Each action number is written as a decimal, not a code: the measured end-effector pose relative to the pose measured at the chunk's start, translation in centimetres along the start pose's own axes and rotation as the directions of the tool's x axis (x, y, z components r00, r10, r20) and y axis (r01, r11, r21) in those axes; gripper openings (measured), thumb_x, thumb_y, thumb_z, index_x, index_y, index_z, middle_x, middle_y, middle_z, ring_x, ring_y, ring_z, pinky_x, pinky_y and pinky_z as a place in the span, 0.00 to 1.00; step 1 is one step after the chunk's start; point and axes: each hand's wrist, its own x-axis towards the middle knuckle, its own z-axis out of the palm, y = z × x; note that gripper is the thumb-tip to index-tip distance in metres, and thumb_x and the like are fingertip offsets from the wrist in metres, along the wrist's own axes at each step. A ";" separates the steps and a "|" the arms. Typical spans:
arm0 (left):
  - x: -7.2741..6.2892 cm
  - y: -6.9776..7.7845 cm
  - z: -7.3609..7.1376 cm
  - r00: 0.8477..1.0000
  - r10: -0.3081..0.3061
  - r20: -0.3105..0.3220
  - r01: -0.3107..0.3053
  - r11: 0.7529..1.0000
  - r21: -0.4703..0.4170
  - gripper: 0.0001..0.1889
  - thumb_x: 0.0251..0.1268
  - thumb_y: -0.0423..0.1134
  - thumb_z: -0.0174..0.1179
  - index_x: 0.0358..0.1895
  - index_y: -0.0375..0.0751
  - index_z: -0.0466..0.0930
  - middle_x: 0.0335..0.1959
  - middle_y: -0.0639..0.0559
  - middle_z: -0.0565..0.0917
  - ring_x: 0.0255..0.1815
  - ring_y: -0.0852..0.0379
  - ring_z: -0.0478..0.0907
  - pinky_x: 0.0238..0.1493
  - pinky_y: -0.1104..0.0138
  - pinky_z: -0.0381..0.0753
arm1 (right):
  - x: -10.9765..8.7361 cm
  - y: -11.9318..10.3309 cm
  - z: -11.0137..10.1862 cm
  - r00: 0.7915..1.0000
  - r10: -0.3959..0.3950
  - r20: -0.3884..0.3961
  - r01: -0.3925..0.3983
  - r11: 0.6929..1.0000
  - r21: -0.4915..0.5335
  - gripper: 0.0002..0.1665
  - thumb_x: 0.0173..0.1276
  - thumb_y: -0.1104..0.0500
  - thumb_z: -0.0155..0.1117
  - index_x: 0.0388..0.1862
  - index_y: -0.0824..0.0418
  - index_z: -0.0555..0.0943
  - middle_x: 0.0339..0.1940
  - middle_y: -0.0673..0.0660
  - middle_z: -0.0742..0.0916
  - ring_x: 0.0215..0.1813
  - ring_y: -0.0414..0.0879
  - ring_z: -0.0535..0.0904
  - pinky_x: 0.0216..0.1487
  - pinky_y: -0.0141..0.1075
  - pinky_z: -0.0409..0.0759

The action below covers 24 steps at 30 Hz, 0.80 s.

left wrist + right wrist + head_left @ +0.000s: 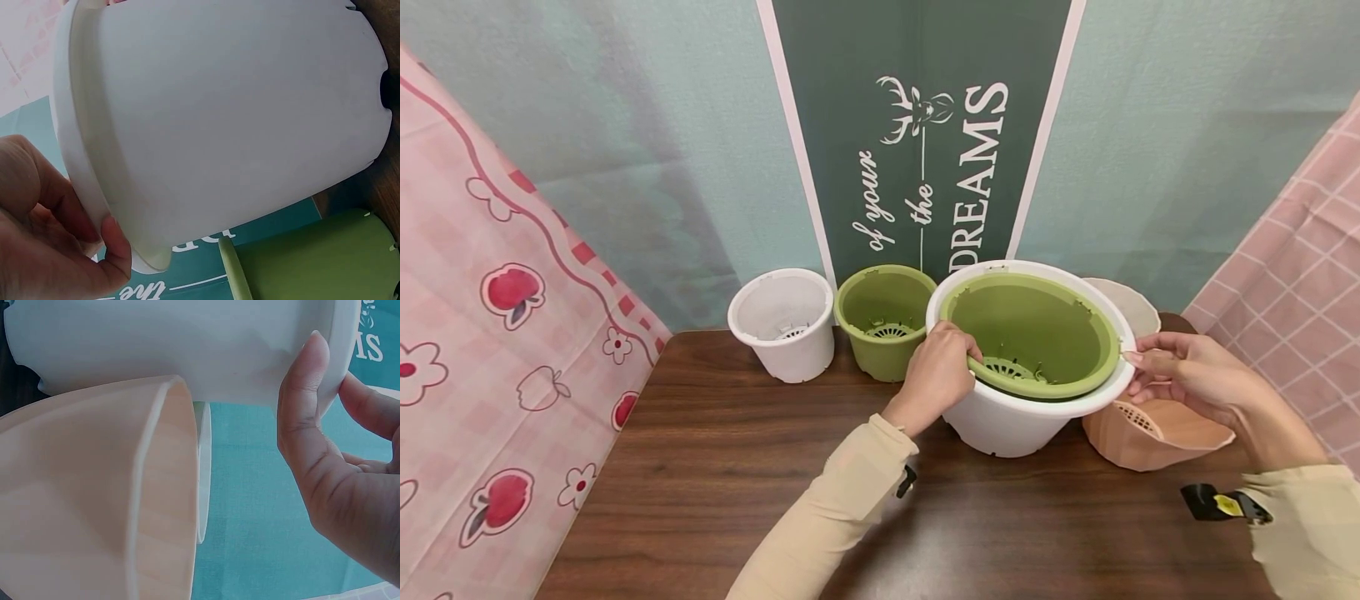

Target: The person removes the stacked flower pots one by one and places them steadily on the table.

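A large white plastic flowerpot (1007, 429) stands on the right half of the table, with a green flowerpot (1045, 321) nested inside it. My left hand (936, 375) grips the left side of the rim, its fingers over the edge beside the green pot. In the left wrist view, the thumb (115, 250) lies against the outside of the white rim. On the opposite side my right hand (1195, 379) pinches the white rim. The right wrist view shows one finger (304, 387) of this hand against the outer wall just below the rim.
A smaller white flowerpot (790, 358) and a smaller green flowerpot (880, 358) stand at the back left. Right of the large pot, a peach flowerpot (1123, 442) sits close, partly behind my right hand, with a cream pot (1127, 304) farther back. A printed curtain (700, 167) hangs behind the wooden table (715, 483).
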 end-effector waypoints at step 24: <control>-0.1 0.1 -0.1 1.000 0.004 -0.022 -0.004 1.000 -0.017 0.14 0.40 0.22 0.60 0.27 0.46 0.85 0.38 0.54 0.78 0.46 0.61 0.72 0.32 0.71 0.73 | 0.1 0.2 -0.3 1.000 0.000 0.013 0.000 1.000 0.008 0.11 0.69 0.73 0.43 0.39 0.64 0.74 0.29 0.61 0.83 0.29 0.50 0.81 0.31 0.40 0.81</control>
